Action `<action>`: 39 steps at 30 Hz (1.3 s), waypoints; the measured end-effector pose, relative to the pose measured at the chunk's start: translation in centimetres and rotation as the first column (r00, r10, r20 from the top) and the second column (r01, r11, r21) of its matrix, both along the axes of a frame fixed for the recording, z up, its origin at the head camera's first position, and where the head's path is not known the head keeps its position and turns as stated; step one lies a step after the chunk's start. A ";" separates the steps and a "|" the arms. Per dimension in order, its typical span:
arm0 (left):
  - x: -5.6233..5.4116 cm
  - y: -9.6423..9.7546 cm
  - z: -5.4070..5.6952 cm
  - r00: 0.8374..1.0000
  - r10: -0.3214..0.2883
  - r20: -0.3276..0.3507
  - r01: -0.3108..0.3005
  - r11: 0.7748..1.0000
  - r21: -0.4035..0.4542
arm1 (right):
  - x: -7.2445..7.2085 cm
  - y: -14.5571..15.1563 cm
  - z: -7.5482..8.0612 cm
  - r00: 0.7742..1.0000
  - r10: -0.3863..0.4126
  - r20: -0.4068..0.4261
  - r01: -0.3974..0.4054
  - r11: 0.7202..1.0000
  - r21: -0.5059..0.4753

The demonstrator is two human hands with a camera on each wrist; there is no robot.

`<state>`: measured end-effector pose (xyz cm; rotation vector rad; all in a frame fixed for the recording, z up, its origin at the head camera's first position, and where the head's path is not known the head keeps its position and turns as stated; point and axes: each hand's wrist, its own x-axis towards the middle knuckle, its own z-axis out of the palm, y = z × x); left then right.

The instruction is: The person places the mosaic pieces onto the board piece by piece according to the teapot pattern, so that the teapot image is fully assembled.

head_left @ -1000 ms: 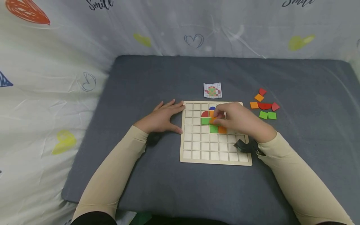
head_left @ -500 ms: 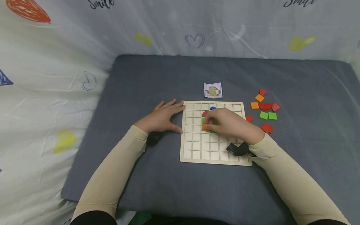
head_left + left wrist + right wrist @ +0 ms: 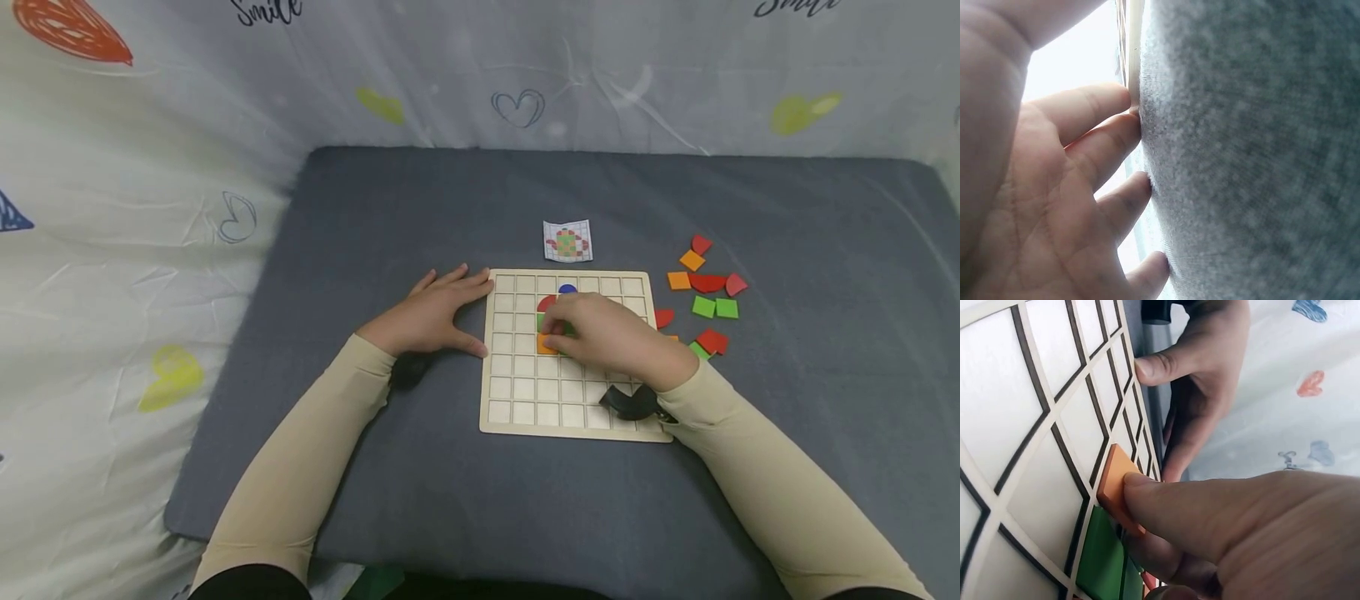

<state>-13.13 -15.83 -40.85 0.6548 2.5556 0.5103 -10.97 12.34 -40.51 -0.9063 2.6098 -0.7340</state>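
Observation:
A light wooden grid board (image 3: 523, 389) lies on the grey table. My left hand (image 3: 431, 315) rests along its left side, fingers spread, thumb and fingertips at the edge; the left wrist view shows the fingertips down on the cloth. Over the middle of the grid, my right hand (image 3: 611, 340) pinches an orange square tile (image 3: 1115, 484) between thumb and finger. That tile sits slightly tilted at a cell beside a green tile (image 3: 1099, 556). Farther up the board are a red quarter-round tile (image 3: 547, 303) and a blue rounded tile (image 3: 567, 288). My right hand hides other placed tiles.
Behind the board lies a small printed card (image 3: 567, 242) with a coloured grid picture. Right of the board are loose tiles: orange squares (image 3: 678, 281), green squares (image 3: 727, 308), a red half-round (image 3: 707, 283) and other red pieces (image 3: 712, 341). A patterned white curtain (image 3: 465, 75) surrounds the table.
My right hand has moved left and toward me across the grid, taking the orange tile to a cell left of the lower green one. My left hand has stayed still.

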 end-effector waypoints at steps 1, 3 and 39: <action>0.0 0.0 0.0 1.000 0.000 0.001 0.000 1.000 0.000 | 0.0 0.0 0.0 1.000 -0.005 -0.001 0.005 1.000 0.003; 0.0 0.1 0.0 1.000 0.001 0.003 -0.001 1.000 0.000 | 0.1 0.0 0.0 1.000 -0.012 -0.006 0.012 1.000 0.010; 0.1 0.0 -0.2 1.000 -0.006 0.001 0.006 1.000 0.006 | 4.3 9.0 0.9 0.969 -0.244 -0.039 0.247 0.967 0.059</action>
